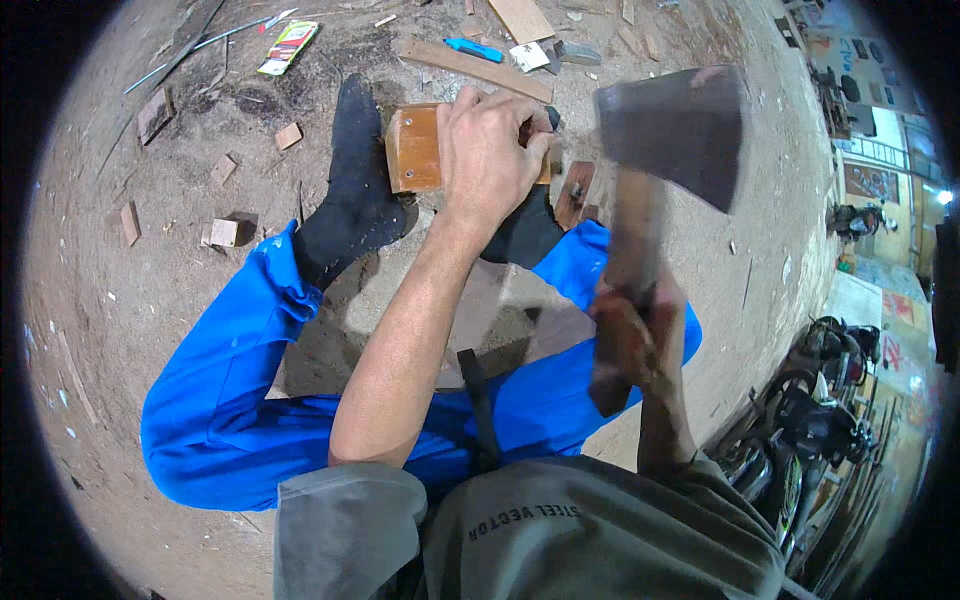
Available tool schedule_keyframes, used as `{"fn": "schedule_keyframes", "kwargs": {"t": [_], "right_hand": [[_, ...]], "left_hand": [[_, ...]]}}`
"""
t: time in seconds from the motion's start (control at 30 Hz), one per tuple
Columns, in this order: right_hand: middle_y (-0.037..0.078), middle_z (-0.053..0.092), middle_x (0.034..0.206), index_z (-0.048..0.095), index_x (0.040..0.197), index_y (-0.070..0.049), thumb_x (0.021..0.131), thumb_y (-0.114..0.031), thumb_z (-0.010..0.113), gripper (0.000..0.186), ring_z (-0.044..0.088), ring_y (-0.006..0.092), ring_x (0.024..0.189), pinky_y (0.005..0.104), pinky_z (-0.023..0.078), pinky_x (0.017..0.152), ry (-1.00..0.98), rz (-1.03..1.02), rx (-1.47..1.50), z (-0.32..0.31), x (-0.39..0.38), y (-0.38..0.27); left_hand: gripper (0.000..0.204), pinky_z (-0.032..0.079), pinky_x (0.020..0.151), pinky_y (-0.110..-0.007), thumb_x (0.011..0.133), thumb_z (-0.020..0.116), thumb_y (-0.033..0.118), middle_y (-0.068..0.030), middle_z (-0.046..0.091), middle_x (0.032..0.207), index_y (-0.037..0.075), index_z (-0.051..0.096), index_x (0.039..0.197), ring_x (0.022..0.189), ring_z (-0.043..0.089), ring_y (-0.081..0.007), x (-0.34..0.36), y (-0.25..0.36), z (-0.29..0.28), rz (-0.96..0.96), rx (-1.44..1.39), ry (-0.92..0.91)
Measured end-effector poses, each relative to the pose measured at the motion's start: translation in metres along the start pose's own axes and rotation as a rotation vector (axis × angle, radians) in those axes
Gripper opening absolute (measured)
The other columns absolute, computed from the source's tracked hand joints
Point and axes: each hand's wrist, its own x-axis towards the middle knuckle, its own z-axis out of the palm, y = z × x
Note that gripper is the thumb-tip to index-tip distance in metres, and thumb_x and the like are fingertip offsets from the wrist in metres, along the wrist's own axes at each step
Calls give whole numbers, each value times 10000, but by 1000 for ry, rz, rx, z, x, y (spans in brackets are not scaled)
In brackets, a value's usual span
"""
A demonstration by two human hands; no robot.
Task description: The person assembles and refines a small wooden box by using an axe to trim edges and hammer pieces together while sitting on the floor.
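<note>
My right hand is closed around the wooden handle of a hatchet. The hatchet is raised, its broad dark head to the right of my left hand, and it is smeared by motion. My left hand lies over an orange-brown wooden block, fingers curled, gripping its top. Two small round metal spots show on the block's left part; its middle is hidden under the hand. By the fingertips pokes a small dark piece that I cannot make out. My dark-socked feet flank the block.
Beyond the block lie a long wooden strip, a blue marker and a board. A brown wood piece sits right of the block. Offcuts and a yellow-green packet lie left. Motorbikes stand far right.
</note>
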Motion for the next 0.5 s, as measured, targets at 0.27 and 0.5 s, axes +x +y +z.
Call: {"fn": "schedule_keyframes", "kwargs": {"t": [0.27, 0.5], "right_hand": [[79, 670, 837, 595, 1098, 10, 871, -61, 691, 257, 659, 170, 739, 308, 522, 668, 95, -137, 235, 2, 0, -3], [84, 682, 799, 601, 1035, 5, 924, -111, 666, 173, 673, 170, 719, 320, 533, 641, -104, 58, -193, -1, 4, 7]], "left_hand": [[136, 404, 818, -444, 747, 838, 245, -68, 720, 801, 128, 775, 774, 885, 593, -303, -3, 2, 3, -19, 43, -3], [159, 398, 813, -444, 755, 833, 276, -76, 732, 818, 132, 770, 777, 860, 598, -301, -2, 4, 5, 2, 52, -4]]}}
